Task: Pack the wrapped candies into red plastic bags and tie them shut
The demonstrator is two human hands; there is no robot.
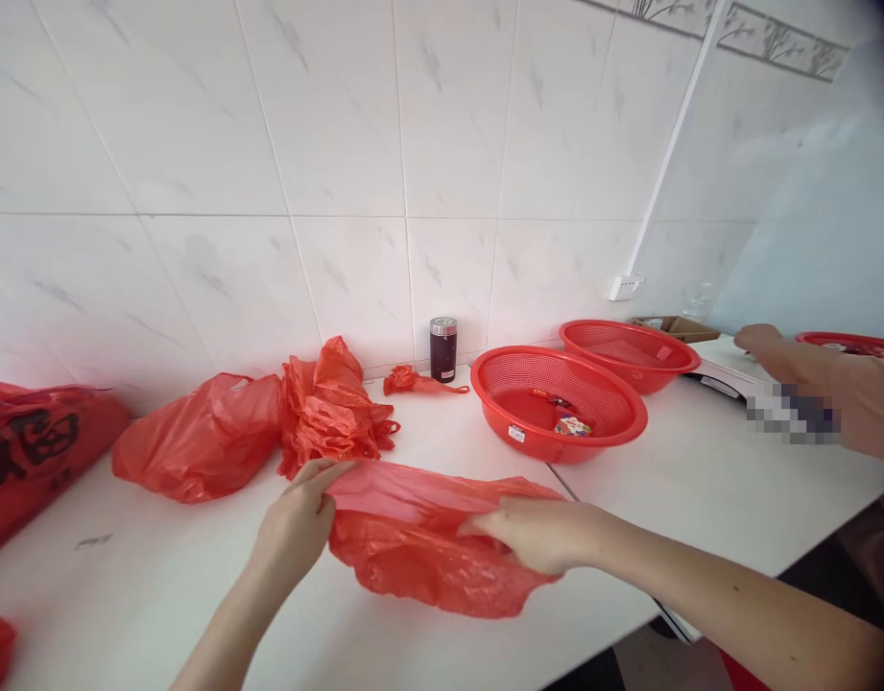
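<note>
A thin red plastic bag point(427, 566) is stretched out above the white table in front of me, its mouth spread apart. My left hand point(298, 518) is closed on the bag's left edge, pinching it between thumb and fingers. From the right, my right hand point(538, 536) reaches into the bag's mouth with fingers stretched out; plastic partly covers them. Just behind the left hand lies a crumpled pile of red plastic bags point(333, 413). Beyond the right hand stands a red mesh basket point(499, 413) with a few small colourful packets inside.
A filled red bag point(203, 437) and a red bag with black lettering point(35, 451) lie on the left. A dark tumbler point(443, 350) stands by the wall, beside a small red bag point(417, 381). Behind is another red basket point(629, 360). A co-worker's arm point(845, 384) extends from the right.
</note>
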